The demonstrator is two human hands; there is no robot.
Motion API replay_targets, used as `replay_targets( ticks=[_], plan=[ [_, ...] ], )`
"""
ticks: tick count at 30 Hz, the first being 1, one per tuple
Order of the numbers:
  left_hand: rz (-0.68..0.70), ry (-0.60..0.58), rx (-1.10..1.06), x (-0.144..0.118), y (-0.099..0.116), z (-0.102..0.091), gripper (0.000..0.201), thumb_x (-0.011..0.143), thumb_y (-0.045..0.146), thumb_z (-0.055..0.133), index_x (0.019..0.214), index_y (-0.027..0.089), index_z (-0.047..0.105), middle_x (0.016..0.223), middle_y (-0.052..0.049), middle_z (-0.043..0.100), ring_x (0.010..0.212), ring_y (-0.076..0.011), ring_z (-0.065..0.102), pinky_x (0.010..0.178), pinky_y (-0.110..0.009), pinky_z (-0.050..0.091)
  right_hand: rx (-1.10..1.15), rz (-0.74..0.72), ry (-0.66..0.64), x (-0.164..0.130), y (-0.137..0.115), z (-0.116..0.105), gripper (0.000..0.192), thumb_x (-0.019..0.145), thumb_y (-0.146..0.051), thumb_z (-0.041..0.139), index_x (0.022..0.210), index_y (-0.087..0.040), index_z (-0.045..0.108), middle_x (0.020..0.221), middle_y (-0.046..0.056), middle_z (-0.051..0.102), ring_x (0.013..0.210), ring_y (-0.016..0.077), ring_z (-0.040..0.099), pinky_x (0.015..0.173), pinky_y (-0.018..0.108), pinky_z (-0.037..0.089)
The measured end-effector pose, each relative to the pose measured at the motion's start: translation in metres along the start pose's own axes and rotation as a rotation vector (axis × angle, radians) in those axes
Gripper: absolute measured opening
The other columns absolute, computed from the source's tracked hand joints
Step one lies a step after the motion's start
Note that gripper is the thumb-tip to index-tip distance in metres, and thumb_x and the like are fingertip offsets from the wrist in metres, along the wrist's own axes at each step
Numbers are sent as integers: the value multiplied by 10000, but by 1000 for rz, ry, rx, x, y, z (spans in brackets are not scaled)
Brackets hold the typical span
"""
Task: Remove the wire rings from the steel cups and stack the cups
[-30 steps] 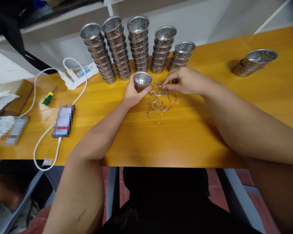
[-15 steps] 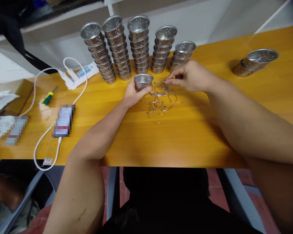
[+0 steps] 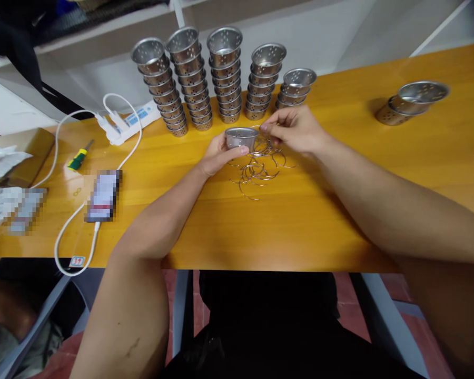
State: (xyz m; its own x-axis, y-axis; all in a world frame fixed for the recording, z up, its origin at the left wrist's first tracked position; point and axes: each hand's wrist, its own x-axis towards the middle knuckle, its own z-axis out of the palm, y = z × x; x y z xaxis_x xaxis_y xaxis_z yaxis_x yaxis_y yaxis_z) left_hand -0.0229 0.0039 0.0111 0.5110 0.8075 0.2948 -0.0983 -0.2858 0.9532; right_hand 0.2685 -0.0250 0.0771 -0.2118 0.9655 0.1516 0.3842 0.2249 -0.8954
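A perforated metal strainer cup (image 3: 240,139) is gripped in my left hand (image 3: 218,155), its rim turned upward and the thumb across its near side. Close to the cup's right edge, my right hand (image 3: 294,129) pinches a thin curved wire (image 3: 256,126) between thumb and fingertips. Most of that wire is hidden, and I cannot tell whether it touches the cup. Beneath and in front of both hands lies a loose pile of curved metal wires (image 3: 255,171) on the wooden table (image 3: 268,226).
Several stacks of strainer cups (image 3: 226,79) stand along the back. A shorter, tilted stack (image 3: 413,102) stands at the right. On the left are a power strip (image 3: 136,123), a screwdriver (image 3: 79,158), a phone (image 3: 104,196) with a white cable, and plastic bags (image 3: 2,163).
The cup in my left hand has moved right and tipped. My right hand has lifted a wire from the pile and come left toward the cup.
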Motion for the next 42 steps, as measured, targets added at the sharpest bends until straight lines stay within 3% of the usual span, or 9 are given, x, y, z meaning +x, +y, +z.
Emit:
replay_targets(
  ticks=[3, 7, 10, 14, 18, 24, 30, 36, 42],
  plan=[
    [-16, 41, -74, 1, -4, 4, 1050, 682, 900, 1190, 1437, 244, 870, 1496, -116, 945, 1414, -373, 914, 1335, -594, 729, 55, 23, 20, 5, 13, -1, 451, 1059, -636, 1111, 1020, -281, 836, 818, 81, 748, 739, 287, 709, 668, 466, 652],
    [-37, 84, -161, -1, 1, 10, 914, 747, 774, 1201, 1408, 221, 897, 1475, -129, 946, 1390, -351, 905, 1343, -579, 715, 168, 54, 76, 10, 22, -9, 340, 1109, -364, 1117, 974, -240, 831, 830, 71, 790, 648, 174, 572, 624, 390, 572],
    [-38, 94, -169, -2, 4, 9, 932, 704, 766, 1220, 1386, 217, 900, 1453, -132, 946, 1351, -339, 897, 1313, -560, 723, 192, 69, -2, 12, 21, -13, 285, 1057, -231, 1123, 970, -222, 852, 819, 71, 795, 648, 175, 611, 602, 364, 546],
    [-1, 34, -59, 0, -4, 2, 1001, 721, 800, 1216, 1438, 202, 855, 1451, -140, 925, 1354, -349, 886, 1293, -574, 723, 137, -52, -47, 10, 17, -11, 314, 944, -414, 1201, 1045, -260, 946, 907, 82, 851, 745, 240, 699, 638, 384, 600],
    [125, -77, 49, 2, -20, 3, 1099, 727, 795, 1232, 1543, 210, 786, 1474, -132, 874, 1390, -356, 868, 1330, -594, 697, 93, -192, -79, 6, 11, -4, 436, 893, -603, 1193, 1080, -277, 971, 1035, 93, 902, 860, 284, 752, 725, 422, 653],
    [273, -131, 107, 5, -35, 6, 1112, 829, 785, 1191, 1670, 230, 720, 1592, -166, 812, 1497, -388, 829, 1345, -603, 695, 28, -203, -169, -3, 0, -4, 405, 1045, -580, 1122, 1034, -248, 889, 939, 80, 848, 808, 247, 704, 743, 403, 644],
    [316, -12, 204, 13, -53, -6, 1189, 882, 901, 1097, 1755, 255, 615, 1683, -175, 741, 1574, -398, 791, 1438, -665, 646, -47, -195, -97, 1, 6, -13, 417, 1090, -620, 1074, 1095, -268, 850, 841, 55, 812, 632, 211, 627, 595, 369, 510],
    [282, 49, 203, 18, -68, -15, 1224, 877, 853, 1111, 1797, 294, 528, 1710, -185, 698, 1591, -407, 786, 1403, -678, 679, -81, -148, -39, 3, 7, -12, 382, 1183, -586, 1007, 1232, -261, 813, 821, 58, 828, 640, 200, 610, 644, 379, 513],
    [180, 93, 145, 14, -57, -13, 1220, 813, 875, 1145, 1717, 314, 547, 1614, -130, 720, 1622, -410, 757, 1474, -737, 604, -17, -218, 1, -3, -6, 0, 598, 1149, -843, 974, 1209, -303, 725, 731, 31, 719, 619, 234, 615, 598, 412, 478]
  ],
)
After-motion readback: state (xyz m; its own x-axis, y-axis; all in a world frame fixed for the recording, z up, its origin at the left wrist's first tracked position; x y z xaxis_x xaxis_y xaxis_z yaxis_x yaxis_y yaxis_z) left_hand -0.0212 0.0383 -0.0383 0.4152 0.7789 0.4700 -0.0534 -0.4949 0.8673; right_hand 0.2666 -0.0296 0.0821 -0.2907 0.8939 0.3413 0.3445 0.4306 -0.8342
